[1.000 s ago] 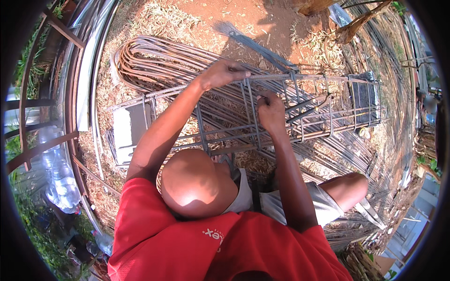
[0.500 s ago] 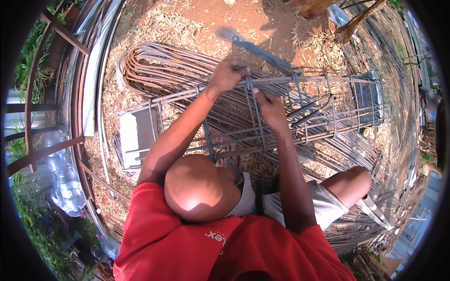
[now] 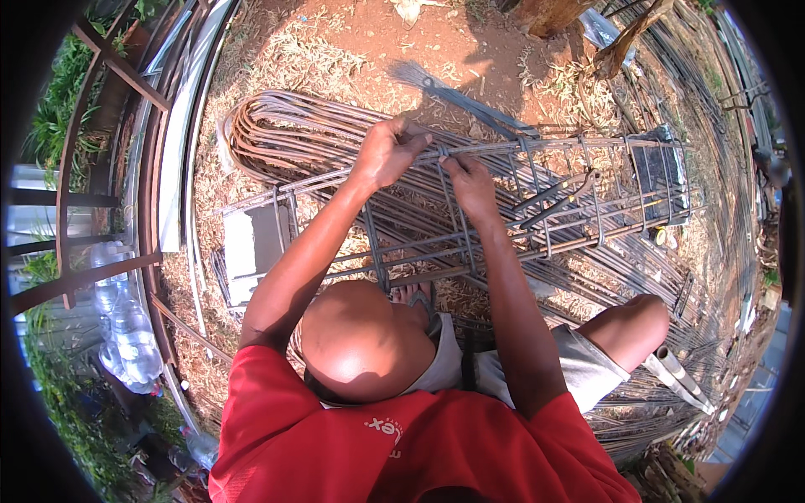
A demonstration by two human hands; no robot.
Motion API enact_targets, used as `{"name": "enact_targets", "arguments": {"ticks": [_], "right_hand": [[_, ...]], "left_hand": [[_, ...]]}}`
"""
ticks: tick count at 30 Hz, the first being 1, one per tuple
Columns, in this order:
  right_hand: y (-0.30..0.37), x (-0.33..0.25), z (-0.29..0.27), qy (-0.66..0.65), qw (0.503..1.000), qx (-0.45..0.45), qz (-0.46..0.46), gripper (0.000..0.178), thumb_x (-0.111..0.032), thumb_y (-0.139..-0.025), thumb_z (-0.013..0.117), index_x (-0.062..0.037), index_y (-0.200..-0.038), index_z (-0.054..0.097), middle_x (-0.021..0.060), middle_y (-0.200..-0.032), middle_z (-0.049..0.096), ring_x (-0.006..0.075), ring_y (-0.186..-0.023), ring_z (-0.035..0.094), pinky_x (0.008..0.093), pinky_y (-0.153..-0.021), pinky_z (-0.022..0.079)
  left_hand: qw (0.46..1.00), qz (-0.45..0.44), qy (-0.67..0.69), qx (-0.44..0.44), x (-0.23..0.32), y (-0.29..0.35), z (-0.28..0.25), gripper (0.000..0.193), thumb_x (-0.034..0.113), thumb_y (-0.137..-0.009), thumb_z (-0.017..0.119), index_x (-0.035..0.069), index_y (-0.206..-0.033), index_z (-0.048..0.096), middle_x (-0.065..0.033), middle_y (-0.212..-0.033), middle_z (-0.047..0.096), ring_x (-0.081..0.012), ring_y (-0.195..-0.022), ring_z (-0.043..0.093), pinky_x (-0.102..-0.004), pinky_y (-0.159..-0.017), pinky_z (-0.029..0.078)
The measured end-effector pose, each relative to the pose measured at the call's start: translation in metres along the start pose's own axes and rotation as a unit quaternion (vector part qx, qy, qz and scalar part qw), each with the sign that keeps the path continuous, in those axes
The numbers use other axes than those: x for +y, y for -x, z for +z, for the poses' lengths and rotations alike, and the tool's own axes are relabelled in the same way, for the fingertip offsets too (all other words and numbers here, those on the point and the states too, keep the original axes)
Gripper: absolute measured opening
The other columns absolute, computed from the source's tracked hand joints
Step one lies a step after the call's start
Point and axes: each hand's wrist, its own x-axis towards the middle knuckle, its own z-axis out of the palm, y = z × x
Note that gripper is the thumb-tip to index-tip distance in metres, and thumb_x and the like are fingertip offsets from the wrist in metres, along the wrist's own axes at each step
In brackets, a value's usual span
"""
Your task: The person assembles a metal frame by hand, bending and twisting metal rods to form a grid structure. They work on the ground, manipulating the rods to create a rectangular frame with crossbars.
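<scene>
A long rebar cage [image 3: 419,270], made of steel bars with square stirrups, lies across in front of my knees. At its far top bar, my right hand [image 3: 471,188] is closed in a pinch beside a stirrup corner. My left hand [image 3: 387,156] is just left of that corner, over the same bar, with its fingers curled together. Whatever is between the fingertips of either hand is too small to make out. A dark long-handled tool like pincers [image 3: 553,199] rests on the cage to the right of my right hand.
Beneath the cage lies a pile of bent rebar [image 3: 277,117]. Beyond it is a bundle of thin wire [image 3: 457,96] on the soil. A pale block [image 3: 251,247] and a dark block [image 3: 658,176] are at the cage's ends. Plastic bottles [image 3: 126,327] lie at left, metal tubes [image 3: 675,377] at right.
My left hand has shifted left and down, away from the stirrup corner. My right hand has moved slightly up and left, its fingertips now at the corner. The whole view has shifted a little.
</scene>
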Motion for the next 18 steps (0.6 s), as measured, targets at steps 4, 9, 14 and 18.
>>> {"name": "enact_targets", "arguments": {"ticks": [4, 9, 14, 18], "right_hand": [[-0.002, -0.001, 0.000, 0.006, 1.000, 0.002, -0.004, 0.049, -0.049, -0.099, 0.067, -0.0047, -0.112, 0.082, 0.0292, -0.106, 0.077, 0.0513, -0.106, 0.073, 0.0534, -0.093, 0.056], [-0.005, -0.016, -0.011, 0.037, 0.999, 0.005, -0.002, 0.053, -0.053, -0.099, 0.067, -0.0030, -0.097, 0.084, 0.0277, -0.098, 0.078, 0.0503, -0.099, 0.074, 0.0524, -0.089, 0.058], [-0.006, -0.035, -0.015, 0.108, 0.993, -0.016, 0.044, 0.057, -0.058, -0.099, 0.068, -0.0043, -0.090, 0.084, 0.0256, -0.091, 0.077, 0.0480, -0.092, 0.076, 0.0541, -0.084, 0.059], [-0.009, -0.040, -0.014, 0.149, 0.988, -0.021, 0.033, 0.057, -0.057, -0.101, 0.066, -0.0047, -0.087, 0.084, 0.0251, -0.090, 0.078, 0.0466, -0.091, 0.076, 0.0555, -0.084, 0.059]], "left_hand": [[0.992, -0.015, -0.123, -0.015, 0.014, 0.040, 0.000, 0.019, 0.015, -0.098, 0.080, -0.002, -0.105, 0.081, -0.0103, -0.082, 0.077, -0.0131, -0.074, 0.067, -0.0334, -0.070, 0.054], [0.984, 0.021, -0.177, 0.005, 0.021, 0.061, 0.024, 0.018, 0.012, -0.094, 0.074, -0.001, -0.105, 0.080, -0.0269, -0.097, 0.079, -0.0457, -0.094, 0.078, -0.0514, -0.087, 0.060], [0.966, 0.030, -0.255, -0.041, 0.026, 0.052, 0.021, 0.016, 0.012, -0.091, 0.074, 0.001, -0.102, 0.080, -0.0269, -0.097, 0.079, -0.0450, -0.098, 0.078, -0.0523, -0.089, 0.060], [0.906, 0.033, -0.417, -0.064, 0.029, 0.038, 0.012, 0.017, 0.016, -0.087, 0.079, 0.003, -0.098, 0.081, -0.0255, -0.093, 0.079, -0.0446, -0.095, 0.078, -0.0542, -0.087, 0.059]]}}
